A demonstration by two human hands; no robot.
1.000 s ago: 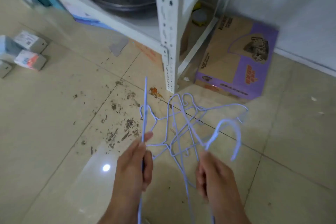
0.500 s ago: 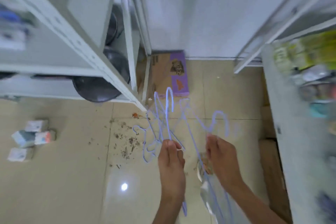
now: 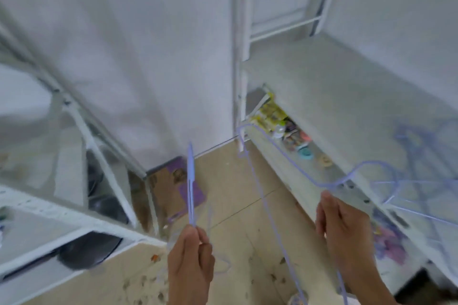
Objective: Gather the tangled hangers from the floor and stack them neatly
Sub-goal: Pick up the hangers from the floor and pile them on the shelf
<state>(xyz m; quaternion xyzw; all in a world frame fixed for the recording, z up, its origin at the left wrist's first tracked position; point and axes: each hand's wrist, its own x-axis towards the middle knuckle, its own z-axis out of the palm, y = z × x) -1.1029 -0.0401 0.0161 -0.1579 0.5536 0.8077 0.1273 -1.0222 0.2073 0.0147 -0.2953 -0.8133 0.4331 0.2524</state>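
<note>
Above the dirty tiled floor [image 3: 238,205], I had both hands raised between two white shelving units. My left hand [image 3: 190,262] was pinched shut on an edge-on lilac hanger [image 3: 190,181]. My right hand [image 3: 344,230] was closed around another hanger [image 3: 292,156], stretching out over the right shelf [image 3: 347,106], where more blurred hangers [image 3: 421,181] lay.
</note>
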